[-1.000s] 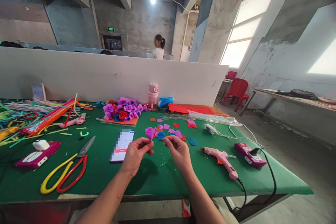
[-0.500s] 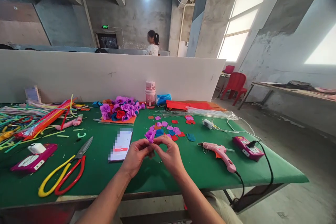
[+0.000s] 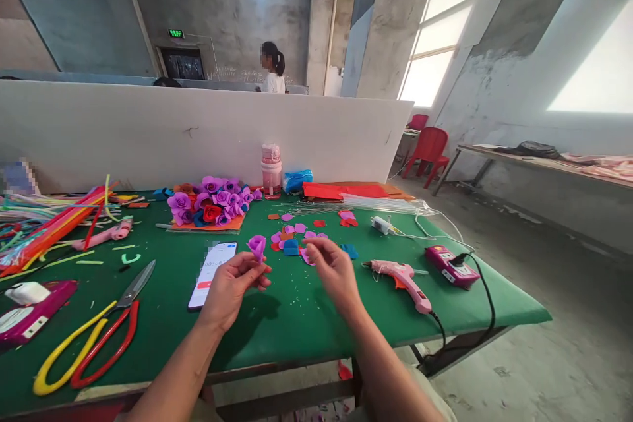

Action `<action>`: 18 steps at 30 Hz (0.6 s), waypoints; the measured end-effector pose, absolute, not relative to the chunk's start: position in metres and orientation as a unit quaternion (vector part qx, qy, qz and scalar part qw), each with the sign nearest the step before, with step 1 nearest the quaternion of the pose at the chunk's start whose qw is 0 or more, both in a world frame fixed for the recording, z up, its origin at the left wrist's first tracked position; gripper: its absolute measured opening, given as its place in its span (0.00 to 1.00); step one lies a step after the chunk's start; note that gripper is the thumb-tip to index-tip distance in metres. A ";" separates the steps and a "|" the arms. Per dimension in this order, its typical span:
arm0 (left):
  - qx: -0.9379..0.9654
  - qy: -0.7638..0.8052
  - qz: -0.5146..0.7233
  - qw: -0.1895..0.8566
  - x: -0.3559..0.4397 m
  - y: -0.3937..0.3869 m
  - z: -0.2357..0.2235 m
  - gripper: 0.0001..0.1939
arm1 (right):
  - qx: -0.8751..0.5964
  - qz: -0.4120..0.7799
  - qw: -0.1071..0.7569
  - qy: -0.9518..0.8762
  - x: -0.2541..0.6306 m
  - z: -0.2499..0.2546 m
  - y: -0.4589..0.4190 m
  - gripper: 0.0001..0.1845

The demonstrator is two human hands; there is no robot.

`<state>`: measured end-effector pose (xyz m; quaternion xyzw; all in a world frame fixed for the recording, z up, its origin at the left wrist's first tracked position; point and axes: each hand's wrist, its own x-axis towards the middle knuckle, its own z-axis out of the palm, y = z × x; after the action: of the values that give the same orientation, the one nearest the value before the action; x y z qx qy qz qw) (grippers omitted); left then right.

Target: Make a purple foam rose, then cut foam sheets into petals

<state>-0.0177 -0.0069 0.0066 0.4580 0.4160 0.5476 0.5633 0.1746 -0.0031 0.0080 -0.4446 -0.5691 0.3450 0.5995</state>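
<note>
My left hand (image 3: 230, 287) pinches a small purple paper rose (image 3: 257, 247) at its base, holding it upright above the green table (image 3: 277, 343). To its right, my right hand (image 3: 333, 273) hovers apart from the flower with curled fingers, thumb and index slightly separated. Nothing shows in its grasp. Behind its fingertips lie loose purple petals (image 3: 307, 256), with a blue paper piece (image 3: 291, 247) beside them. A pink glue gun (image 3: 403, 277) rests to the right of this hand. Left of my left hand lies a phone (image 3: 212, 270) with its screen lit.
Yellow-and-red-handled scissors (image 3: 119, 316) lie at left, near a bundle of coloured strips (image 3: 59, 227). Finished paper flowers (image 3: 212, 201) are heaped behind the phone. A pink bottle (image 3: 271, 171) stands by the white partition (image 3: 198, 125). A power strip (image 3: 451, 267) with cords sits right.
My right hand has come away from the flower and moved right. The rose stays in my left hand, now lifted to the left. The view has shifted slightly right.
</note>
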 end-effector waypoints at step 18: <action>0.441 0.451 0.609 0.481 -0.029 -0.001 0.015 0.14 | -0.639 0.129 0.181 -0.737 0.178 0.014 0.188 0.14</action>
<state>-0.0291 -0.0012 0.0146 0.4407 0.4509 0.6088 0.4814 0.1785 0.1881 0.0138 -0.6389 -0.7365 0.1291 0.1807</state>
